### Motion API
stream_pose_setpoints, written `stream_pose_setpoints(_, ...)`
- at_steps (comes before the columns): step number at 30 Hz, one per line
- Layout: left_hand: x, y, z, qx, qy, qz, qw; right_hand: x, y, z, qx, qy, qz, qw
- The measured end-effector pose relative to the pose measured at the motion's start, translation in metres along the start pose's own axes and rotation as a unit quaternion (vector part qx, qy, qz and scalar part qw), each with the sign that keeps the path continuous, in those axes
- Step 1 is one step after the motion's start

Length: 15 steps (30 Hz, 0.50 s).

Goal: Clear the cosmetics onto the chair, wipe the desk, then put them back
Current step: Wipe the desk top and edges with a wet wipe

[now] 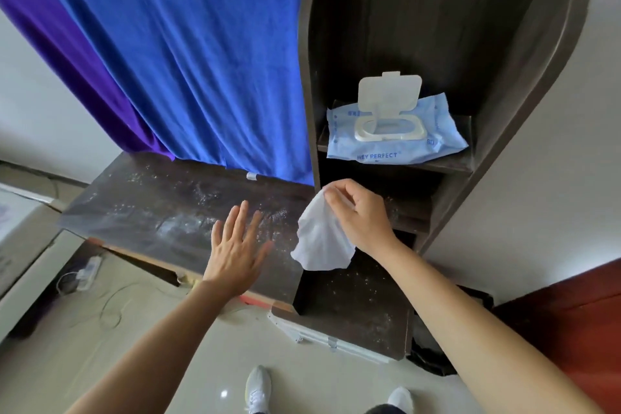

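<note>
The dark wooden desk is speckled with white dust and bears no cosmetics. My left hand hovers flat over its front part, fingers spread, holding nothing. My right hand pinches a white wet wipe that hangs down over the desk's right end. A light blue pack of wet wipes, its white lid flipped up, lies on a shelf of the dark shelf unit at the right. No cosmetics and no chair are in view.
A blue and purple cloth hangs behind the desk. A power strip with cables lies on the pale floor at left. A red-brown panel stands at lower right. My white shoes show below.
</note>
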<state>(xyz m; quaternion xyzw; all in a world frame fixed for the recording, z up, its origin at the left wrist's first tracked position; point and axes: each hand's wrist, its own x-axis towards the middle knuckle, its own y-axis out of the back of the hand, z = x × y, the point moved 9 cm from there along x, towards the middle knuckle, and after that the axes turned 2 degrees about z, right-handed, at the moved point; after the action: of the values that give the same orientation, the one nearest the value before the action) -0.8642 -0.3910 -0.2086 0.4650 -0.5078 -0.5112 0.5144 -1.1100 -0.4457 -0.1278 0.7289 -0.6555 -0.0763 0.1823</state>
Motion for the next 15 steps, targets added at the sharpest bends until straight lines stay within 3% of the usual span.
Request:
stream_pose_setpoints(5, 0.014, -0.017, -0.049, -0.031, -0.03, -0.02, 0.999, 0.002, -0.033, 0.0, -0.072, -0.048, 0.054, 0.995)
stream_pose_setpoints(11, 0.022, -0.049, -0.107, -0.065, -0.065, -0.049, 0.995, 0.007, -0.119, 0.006, -0.069, -0.125, 0.051, 0.988)
stream_pose_setpoints(15, 0.026, -0.076, -0.144, -0.051, -0.09, -0.082, 0.991, 0.009, -0.152, 0.007, -0.086, -0.14, 0.092, 0.982)
